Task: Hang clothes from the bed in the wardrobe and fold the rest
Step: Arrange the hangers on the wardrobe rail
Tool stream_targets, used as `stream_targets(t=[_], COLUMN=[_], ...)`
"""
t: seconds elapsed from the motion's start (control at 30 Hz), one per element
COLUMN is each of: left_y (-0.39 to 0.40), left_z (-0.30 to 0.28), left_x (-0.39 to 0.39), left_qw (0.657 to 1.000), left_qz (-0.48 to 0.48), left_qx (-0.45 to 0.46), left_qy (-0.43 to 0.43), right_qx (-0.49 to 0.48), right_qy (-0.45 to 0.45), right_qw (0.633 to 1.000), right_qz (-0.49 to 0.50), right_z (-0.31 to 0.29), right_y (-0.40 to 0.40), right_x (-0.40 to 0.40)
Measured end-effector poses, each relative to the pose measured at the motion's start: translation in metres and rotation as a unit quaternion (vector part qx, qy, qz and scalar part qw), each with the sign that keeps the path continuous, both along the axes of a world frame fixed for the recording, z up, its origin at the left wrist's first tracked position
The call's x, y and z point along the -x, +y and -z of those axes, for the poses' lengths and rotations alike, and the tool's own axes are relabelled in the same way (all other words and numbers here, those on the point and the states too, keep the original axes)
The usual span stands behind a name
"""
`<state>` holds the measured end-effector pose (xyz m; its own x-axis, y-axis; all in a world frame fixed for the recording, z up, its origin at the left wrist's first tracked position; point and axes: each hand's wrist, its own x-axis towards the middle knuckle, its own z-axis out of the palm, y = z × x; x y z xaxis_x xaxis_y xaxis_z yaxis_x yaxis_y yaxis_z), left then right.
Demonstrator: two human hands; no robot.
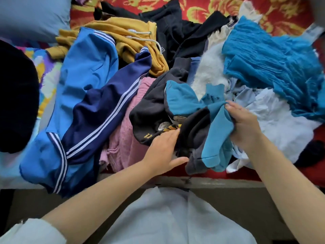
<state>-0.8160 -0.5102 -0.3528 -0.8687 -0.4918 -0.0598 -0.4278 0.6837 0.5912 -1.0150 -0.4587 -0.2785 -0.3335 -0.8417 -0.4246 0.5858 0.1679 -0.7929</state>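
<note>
A: Where's the garment being worked?

B: Dark grey and teal garment [177,110], near edge of the bed [219,184], centre-right of the clothes pile. Bunched up. Can't tell what type it is. Part of a printed graphic and yellow lettering show on the dark panel, not readable.

A: Hands?

B: Right hand [244,124] grips a gathered fold of the teal fabric, fingers curled round it, thumb on top. Left hand [163,152] lies against the dark fabric, fingers fairly straight, tips going under a fold, thumb spread out below. Fingertips hidden by the cloth, so I can't tell if anything is pinched.

A: What's around it?

B: Pink knit [123,138] just left, partly under it. Further left a blue track jacket [84,88] with navy panels and white stripes, hanging over the bed edge. Mustard hoodie [133,43] with white drawstrings behind that. Black clothes [175,32] at the back. White fluffy piece [209,71] touching the garment's far side. Crinkled teal cloth [274,64] to the right, pale blue shirt [277,124] under the right hand.

A: Anything cut off?

B: Red and gold patterned bedspread [263,7] runs out the top. Grey pillow [29,16] top left is blurred and cropped. Dark shape [15,103] at left edge, can't identify it.
</note>
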Motion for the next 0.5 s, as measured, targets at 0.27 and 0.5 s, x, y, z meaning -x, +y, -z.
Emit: stream_targets(t=[0.27, 0.5], left_y=[-0.009, -0.013], left_z=[-0.042, -0.099], left_x=[0.027, 0.011], left_qw=[0.926, 0.892], left_qz=[-0.24, -0.309], left_qx=[-0.22, -0.281], left_qy=[0.188, 0.171], right_qx=[0.015, -0.164], right_qy=[-0.017, 0.502], right_qw=[1.0, 0.82], right_qz=[-0.007, -0.221], right_z=[-0.03, -0.033], right_y=[-0.017, -0.019], right_x=[0.021, 0.04])
